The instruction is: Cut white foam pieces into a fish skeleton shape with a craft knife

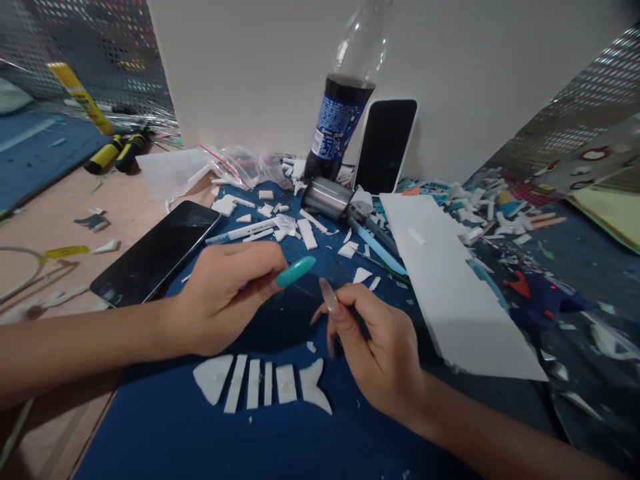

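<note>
My left hand [235, 293] is closed in a fist, its thumb with a long teal nail pointing right. Facing it, my right hand [375, 347] is curled, thumb against the index finger, with long pale nails. What either hand pinches, if anything, is too small or hidden to make out. Below them, white foam-like pieces lie in a row in a fish shape: a pointed head piece [214, 379], several narrow strips [253, 383], and a forked tail piece [315, 387]. Small glossy spots show on some pieces. A tiny white scrap [311, 347] lies above the tail. All rest on a blue mat [200, 447].
A black phone [160, 250] lies at left; another phone [385, 143] leans upright beside a cola bottle [337, 120]. White scraps surround a metal cylinder [327, 197] and pens [245, 231]. At right are a white board [460, 300] and a blue glue gun [540, 300].
</note>
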The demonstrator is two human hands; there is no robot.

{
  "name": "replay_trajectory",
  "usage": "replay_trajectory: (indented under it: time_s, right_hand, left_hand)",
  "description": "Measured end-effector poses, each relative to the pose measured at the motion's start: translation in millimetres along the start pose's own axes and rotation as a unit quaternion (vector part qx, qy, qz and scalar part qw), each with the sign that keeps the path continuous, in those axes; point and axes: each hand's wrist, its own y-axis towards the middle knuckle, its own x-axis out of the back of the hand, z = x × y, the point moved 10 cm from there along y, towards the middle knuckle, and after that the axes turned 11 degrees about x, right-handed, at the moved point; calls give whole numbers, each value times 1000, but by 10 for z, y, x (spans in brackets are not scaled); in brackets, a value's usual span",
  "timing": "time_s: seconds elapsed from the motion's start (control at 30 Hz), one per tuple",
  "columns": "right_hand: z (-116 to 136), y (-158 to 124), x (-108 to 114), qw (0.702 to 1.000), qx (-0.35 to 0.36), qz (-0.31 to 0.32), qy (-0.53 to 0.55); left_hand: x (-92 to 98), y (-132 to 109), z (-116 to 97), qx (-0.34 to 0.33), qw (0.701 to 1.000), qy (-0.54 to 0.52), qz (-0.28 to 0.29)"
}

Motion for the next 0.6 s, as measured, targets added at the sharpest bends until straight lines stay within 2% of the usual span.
replay_trajectory:
  time_s: [0.07,0.13,0.23,0.3,0.37,0.47,0.53,0.6]
  right_hand:
    - [-43,11,-1,999,-16,-5,35]
    - [-52,29,11,998,-19,-10,51]
    - [-64,44,11,996,-28,-12,89]
    - [-111,38,-34,985,-61,-4,159]
    - [-143,35,-113,960,-102,9,261]
    - [-99,41,-283,892,-155,50,421]
    - [-50,34,-378,850,-183,79,487]
    - [-36,27,-411,832,-200,81,512]
  left_hand:
    - [62,-37,-223,-112,991,67,-18]
    - [95,-56,-335,-162,980,107,-27]
    - [138,-45,-378,-164,978,123,-35]
    - [120,-44,-385,-160,978,131,-27]
    - [94,-57,-400,-165,977,136,-24]
    - [81,-67,-400,-162,977,135,-42]
    - [45,-77,-395,-163,974,148,-47]
    - [-19,-96,-398,-172,969,174,-42]
